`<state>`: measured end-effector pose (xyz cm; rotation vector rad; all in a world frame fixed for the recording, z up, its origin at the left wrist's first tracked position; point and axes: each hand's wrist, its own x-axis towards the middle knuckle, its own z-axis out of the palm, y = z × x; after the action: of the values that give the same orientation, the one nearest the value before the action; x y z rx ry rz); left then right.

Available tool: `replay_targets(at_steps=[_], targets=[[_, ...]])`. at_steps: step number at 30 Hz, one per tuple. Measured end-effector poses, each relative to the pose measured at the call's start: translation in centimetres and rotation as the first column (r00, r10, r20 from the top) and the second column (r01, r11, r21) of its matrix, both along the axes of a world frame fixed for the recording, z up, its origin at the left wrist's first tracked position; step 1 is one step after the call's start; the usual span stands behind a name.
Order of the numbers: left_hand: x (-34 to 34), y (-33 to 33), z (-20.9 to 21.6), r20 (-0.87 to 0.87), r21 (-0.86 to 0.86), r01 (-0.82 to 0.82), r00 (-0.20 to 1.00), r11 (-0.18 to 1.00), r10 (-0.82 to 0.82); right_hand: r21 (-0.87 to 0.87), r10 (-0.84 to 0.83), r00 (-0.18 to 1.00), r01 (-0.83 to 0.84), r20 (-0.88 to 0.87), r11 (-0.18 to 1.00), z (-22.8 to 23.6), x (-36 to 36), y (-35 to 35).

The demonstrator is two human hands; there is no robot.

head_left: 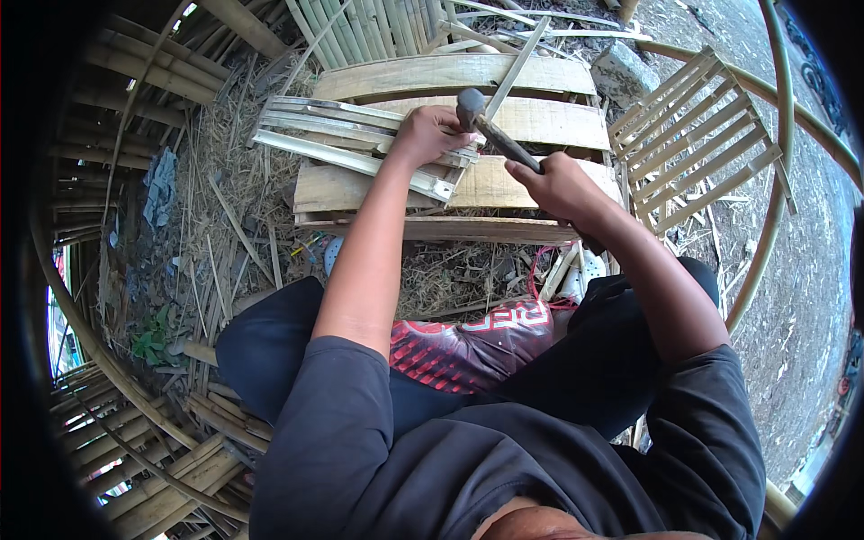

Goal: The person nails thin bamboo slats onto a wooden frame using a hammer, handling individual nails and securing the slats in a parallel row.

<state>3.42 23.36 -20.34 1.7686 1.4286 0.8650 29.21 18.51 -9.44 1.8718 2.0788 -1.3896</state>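
My right hand [565, 191] is wrapped round the wooden handle of a hammer [510, 146]. The dark metal hammer head is raised just beside the fingertips of my left hand [430, 135]. Those fingers are pressed together over the right end of a small frame of bamboo slats [315, 135]; whatever they pinch is too small to make out. Beneath the frame stands a low bench of pale wooden planks [531, 184] with gaps between them. A loose thin bamboo strip [520, 65] slants across the bench behind the hammer head.
A slatted bamboo panel [697, 135] leans at the bench's right end, near a concrete block [623, 72]. Bamboo poles [781, 108] curve along the right. Upright bamboo pieces [378, 31] stand behind the bench. A printed dark-red cloth [477, 346] lies between my legs, and straw scraps cover the ground.
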Motion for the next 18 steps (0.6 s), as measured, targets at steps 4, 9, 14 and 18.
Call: replay_targets(at_steps=[4,9,14,18], targets=[[-0.9,0.5,-0.4,-0.025,0.016,-0.006,1.0,1.0,0.006,0.141,0.023,0.996,-0.011,-0.082,0.99,1.3,-0.5,0.1],[-0.8,0.6,-0.6,-0.078,0.067,0.02,0.997,0.998,-0.015,0.198,0.05,0.999,-0.048,-0.005,0.979,-0.6,-0.3,0.1],[-0.3,-0.3,1.2,-0.118,0.029,-0.027,0.992,0.999,0.031,0.194,0.104,0.994,-0.096,-0.034,0.976,2.3,-0.7,-0.1],[-0.6,0.0,0.6,-0.069,0.043,-0.006,0.998,0.999,0.009,0.111,0.055,0.996,-0.062,0.067,0.992,0.9,-1.1,-0.6]])
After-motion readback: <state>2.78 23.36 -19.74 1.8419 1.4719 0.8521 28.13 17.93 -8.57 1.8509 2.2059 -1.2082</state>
